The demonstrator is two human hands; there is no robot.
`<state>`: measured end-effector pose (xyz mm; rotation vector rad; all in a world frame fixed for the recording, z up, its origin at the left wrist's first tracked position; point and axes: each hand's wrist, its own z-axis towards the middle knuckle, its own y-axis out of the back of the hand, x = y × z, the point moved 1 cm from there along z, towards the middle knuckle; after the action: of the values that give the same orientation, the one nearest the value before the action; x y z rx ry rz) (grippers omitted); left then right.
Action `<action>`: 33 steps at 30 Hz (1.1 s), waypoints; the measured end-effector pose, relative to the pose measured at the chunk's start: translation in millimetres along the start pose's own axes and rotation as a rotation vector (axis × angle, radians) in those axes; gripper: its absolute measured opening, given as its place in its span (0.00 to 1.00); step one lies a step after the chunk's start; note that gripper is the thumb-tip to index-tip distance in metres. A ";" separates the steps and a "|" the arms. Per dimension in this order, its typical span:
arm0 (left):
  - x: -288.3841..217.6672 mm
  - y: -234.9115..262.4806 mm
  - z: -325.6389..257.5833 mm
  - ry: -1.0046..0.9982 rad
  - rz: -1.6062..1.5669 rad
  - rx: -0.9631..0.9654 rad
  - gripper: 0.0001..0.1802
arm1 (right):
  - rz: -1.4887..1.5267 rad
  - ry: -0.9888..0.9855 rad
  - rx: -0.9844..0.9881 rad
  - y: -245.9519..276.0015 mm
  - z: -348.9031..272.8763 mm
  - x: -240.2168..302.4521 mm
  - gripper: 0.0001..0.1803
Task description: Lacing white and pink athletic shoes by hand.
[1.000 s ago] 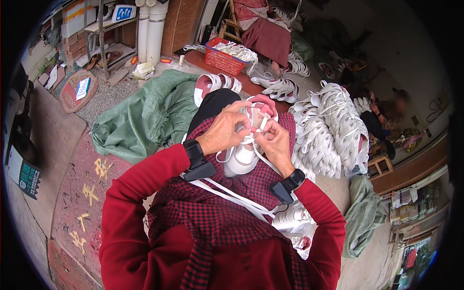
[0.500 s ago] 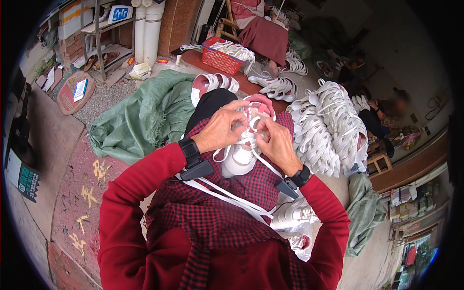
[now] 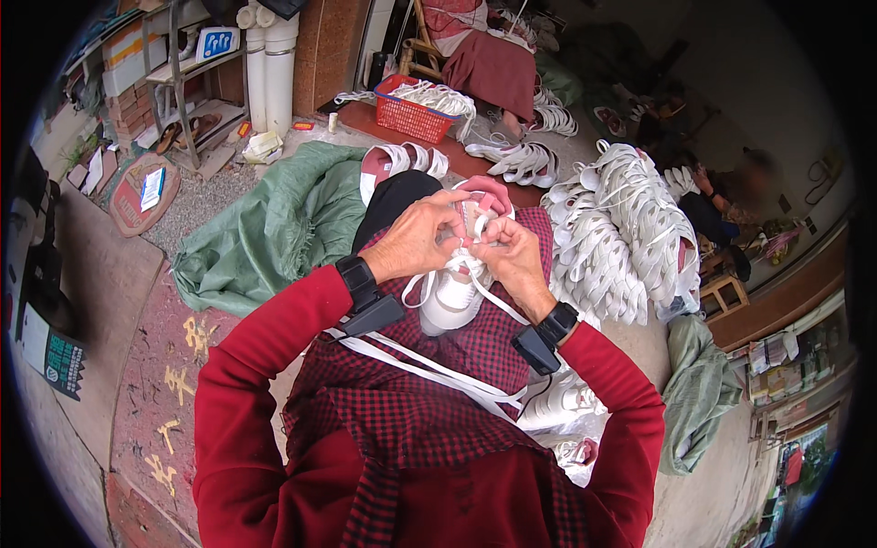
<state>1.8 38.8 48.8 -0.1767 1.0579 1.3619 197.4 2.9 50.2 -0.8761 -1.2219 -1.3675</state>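
A white sneaker (image 3: 449, 309) with a pink lining rests on my lap, its toe pointing toward me. Over its upper part, my left hand (image 3: 416, 239) pinches the white shoelace (image 3: 429, 290) between thumb and fingertips. Close beside it, my right hand (image 3: 513, 263) has its thumb and fingers closed on the same lace. A loop of lace stands up between the hands, and loose lengths hang along the shoe's sides. My fingers partly cover the eyelets. More long white laces (image 3: 411, 363) lie across my checked apron (image 3: 365, 411).
A large pile of white shoes (image 3: 630, 237) stands at the right. Green sacks (image 3: 274, 228) lie to the left and right. Ahead are a red basket (image 3: 411, 119) of laces and a seated person in a dark red apron (image 3: 493, 73). Wrapped shoes (image 3: 562, 402) sit by my right elbow.
My right hand has shifted slightly left, bringing its fingertips closer to my left hand. Both hands stay pinched on the lace, and the shoe keeps its place on my lap.
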 end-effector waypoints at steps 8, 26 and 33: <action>15.5 14.4 -2.3 -0.149 0.157 -0.097 0.03 | -0.192 0.015 0.089 8.2 -3.5 26.6 0.15; -8.6 21.7 15.8 -0.048 0.439 0.150 0.13 | -0.744 0.584 0.068 23.2 14.6 21.5 0.13; 40.0 122.9 -50.4 -0.072 0.962 -0.215 0.08 | -0.611 0.375 0.112 37.9 18.5 9.3 0.16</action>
<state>-134.1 67.0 49.1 0.2658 0.9577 2.3253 230.6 21.6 70.5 -0.1390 -1.2996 -1.8205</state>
